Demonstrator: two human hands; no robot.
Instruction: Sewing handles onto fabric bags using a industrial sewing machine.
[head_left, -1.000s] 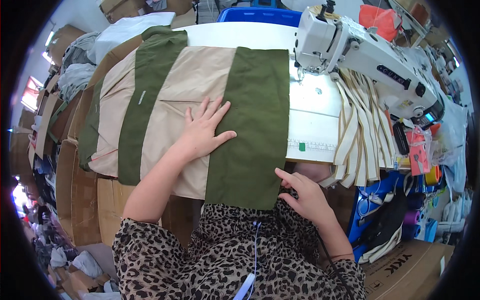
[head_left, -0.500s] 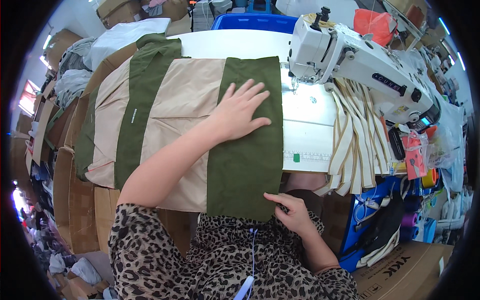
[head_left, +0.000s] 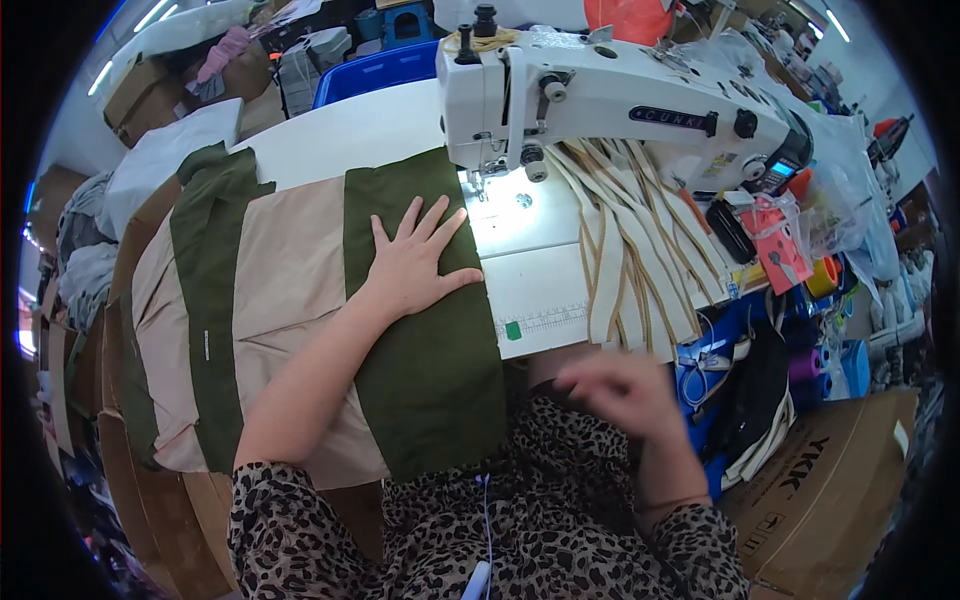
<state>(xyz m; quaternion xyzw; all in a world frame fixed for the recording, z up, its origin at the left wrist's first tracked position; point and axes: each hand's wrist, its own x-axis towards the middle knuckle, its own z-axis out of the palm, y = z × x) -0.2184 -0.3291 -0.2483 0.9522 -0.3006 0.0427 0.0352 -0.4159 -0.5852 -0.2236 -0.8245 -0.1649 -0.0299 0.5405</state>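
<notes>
My left hand [head_left: 415,262] lies flat, fingers spread, on the dark green fabric panel [head_left: 425,340] that hangs over the table's near edge. That panel is joined to a beige panel [head_left: 290,290] and another green strip [head_left: 212,300] further left. My right hand [head_left: 615,392] is blurred just below the table edge, near my lap, and I cannot tell whether it holds anything. The white sewing machine [head_left: 600,95] stands just beyond my left hand, its needle area close to the fabric's far right corner.
A bundle of cream webbing straps [head_left: 630,250] drapes over the white table [head_left: 540,290] under the machine arm. A blue crate [head_left: 385,65] sits behind. Cardboard boxes [head_left: 830,480] and bags crowd the right; fabric piles lie at the left.
My left hand slid up the green panel toward the machine. My right hand left the fabric's lower edge and moved right, now blurred. The view shifted closer to the machine.
</notes>
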